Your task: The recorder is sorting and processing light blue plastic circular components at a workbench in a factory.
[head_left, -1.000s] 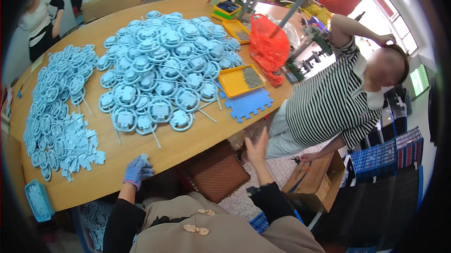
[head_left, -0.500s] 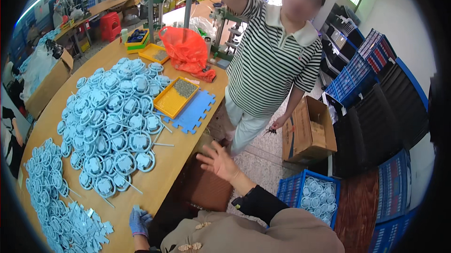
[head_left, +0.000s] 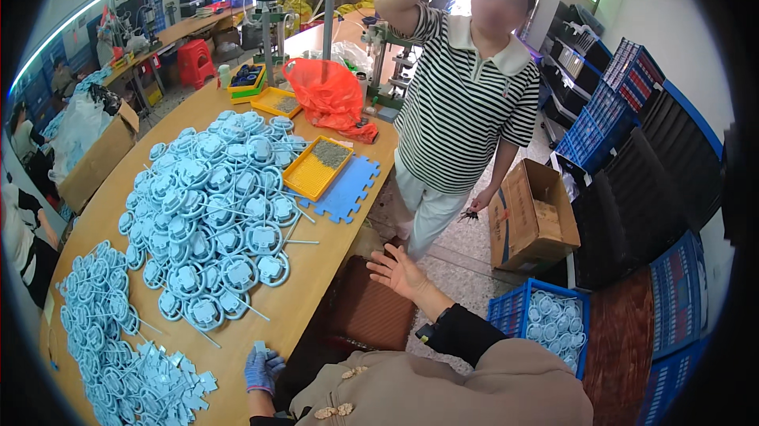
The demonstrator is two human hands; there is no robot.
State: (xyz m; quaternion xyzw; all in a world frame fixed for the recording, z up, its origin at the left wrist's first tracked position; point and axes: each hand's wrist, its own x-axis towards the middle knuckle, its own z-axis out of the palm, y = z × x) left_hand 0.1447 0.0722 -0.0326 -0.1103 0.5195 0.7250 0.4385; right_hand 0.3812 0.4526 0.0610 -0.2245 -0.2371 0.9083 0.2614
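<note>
My left hand (head_left: 263, 372), in a blue-grey glove, is closed at the table's near edge. A small light-blue plastic piece (head_left: 259, 345) shows at its fingertips. My right hand (head_left: 402, 274) is bare, held in the air right of the table, with palm turned up and fingers apart; nothing is in it. On the wooden table (head_left: 304, 299) lies a big heap of light-blue ring-shaped plastic parts (head_left: 209, 212), some with thin stems sticking out. To the near left are a second pile of these parts (head_left: 95, 291) and a heap of flat light-blue pieces (head_left: 170, 386).
Yellow trays (head_left: 316, 177) of small metal bits, a blue foam mat (head_left: 348, 193) and a red plastic bag (head_left: 328, 98) lie farther back. A person in a striped shirt (head_left: 458, 102) stands opposite. A brown stool (head_left: 371, 299), cardboard box (head_left: 534, 216) and blue crate of parts (head_left: 553, 323) are right.
The whole scene has shifted slightly rightward in view. My right hand has turned its palm more upward. The other person's raised hand has moved away from their head. My left hand stays at the table edge.
</note>
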